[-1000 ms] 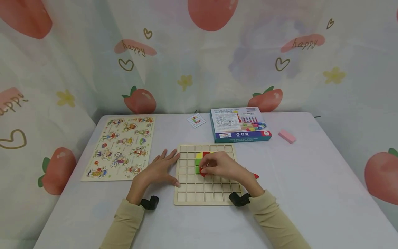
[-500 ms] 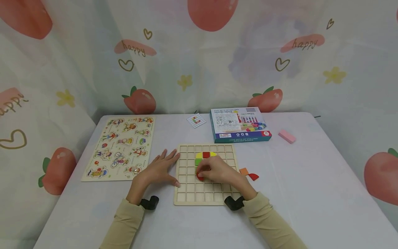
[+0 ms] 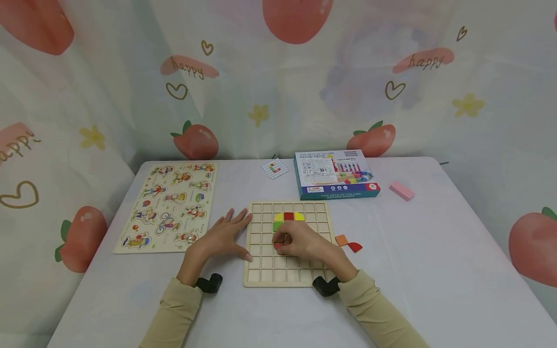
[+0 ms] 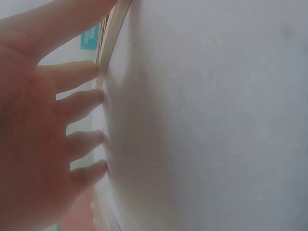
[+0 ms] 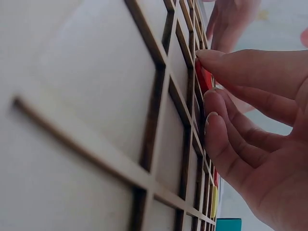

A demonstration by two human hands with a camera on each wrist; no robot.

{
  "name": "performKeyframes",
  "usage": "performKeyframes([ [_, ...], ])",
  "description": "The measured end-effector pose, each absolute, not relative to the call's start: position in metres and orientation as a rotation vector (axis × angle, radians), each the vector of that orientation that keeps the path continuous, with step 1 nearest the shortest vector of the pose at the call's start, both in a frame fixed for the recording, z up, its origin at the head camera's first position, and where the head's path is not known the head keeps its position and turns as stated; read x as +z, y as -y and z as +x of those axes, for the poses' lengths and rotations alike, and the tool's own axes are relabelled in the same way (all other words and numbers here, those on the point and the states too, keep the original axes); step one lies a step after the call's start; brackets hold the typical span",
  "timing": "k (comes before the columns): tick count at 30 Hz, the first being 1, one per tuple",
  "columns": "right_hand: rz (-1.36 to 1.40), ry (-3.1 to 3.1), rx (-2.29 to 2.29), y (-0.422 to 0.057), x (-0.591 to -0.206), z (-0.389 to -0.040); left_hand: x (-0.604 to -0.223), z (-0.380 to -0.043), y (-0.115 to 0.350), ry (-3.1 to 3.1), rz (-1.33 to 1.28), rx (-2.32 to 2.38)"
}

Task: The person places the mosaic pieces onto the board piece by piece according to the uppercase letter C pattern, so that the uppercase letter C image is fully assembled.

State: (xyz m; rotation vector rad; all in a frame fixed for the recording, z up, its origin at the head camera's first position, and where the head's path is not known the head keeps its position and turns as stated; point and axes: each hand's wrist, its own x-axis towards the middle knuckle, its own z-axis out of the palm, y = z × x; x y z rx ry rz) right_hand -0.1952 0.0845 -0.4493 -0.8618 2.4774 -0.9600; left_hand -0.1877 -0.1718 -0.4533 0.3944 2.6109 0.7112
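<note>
A wooden grid board [image 3: 266, 276] lies at the middle of the table. My left hand [image 3: 224, 237] rests with fingers spread at its left edge, thumb and fingertips touching the rim. In the left wrist view the left hand's fingers [image 4: 82, 103] are straight. My right hand [image 3: 300, 240] pinches a small red tile [image 3: 278, 246] at a cell left of the board's centre. In the right wrist view the red tile [image 5: 203, 77] sits low in the grid under the fingertips. Above it are a green tile [image 3: 277, 226], two yellow tiles [image 3: 299, 217] and another red tile [image 3: 289, 216]. The right hand hides the cells beneath it.
An orange tile [image 3: 341, 240] and a red curved tile [image 3: 355, 247] lie right of the board. Behind stand a boxed set [image 3: 337, 176] and a pattern card [image 3: 275, 168]. A pink block [image 3: 402, 190] is at right, a picture puzzle board [image 3: 167, 208] at left.
The right hand has moved left and slightly toward the person with the red tile, uncovering the right yellow tile and the orange tile beside the board. My left hand stays put.
</note>
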Motion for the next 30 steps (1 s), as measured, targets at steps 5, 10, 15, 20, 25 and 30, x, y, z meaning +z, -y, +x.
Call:
performKeyframes([
  [5,-0.876,-2.481,-0.956,-0.086,-0.45,-0.194,-0.453,-0.187,0.171,-2.608,0.405,0.722],
  [10,-0.869,-2.469,-0.961,-0.091,-0.449,-0.191,-0.452,-0.187,0.17,-2.608,0.42,0.724],
  [15,-0.877,-2.471,-0.937,-0.094,-0.446,-0.191,-0.451,-0.186,0.17,-2.62,0.414,0.707],
  [20,-0.868,-2.531,-0.87,-0.099,-0.441,-0.192,-0.453,-0.187,0.171,-2.625,0.408,0.694],
  [25,-0.815,-2.529,-0.882,-0.113,-0.436,-0.192,-0.455,-0.187,0.172,-2.63,0.4,0.689],
  [30,-0.791,-2.533,-0.908,-0.132,-0.436,-0.192,-0.456,-0.187,0.171,-2.633,0.398,0.694],
])
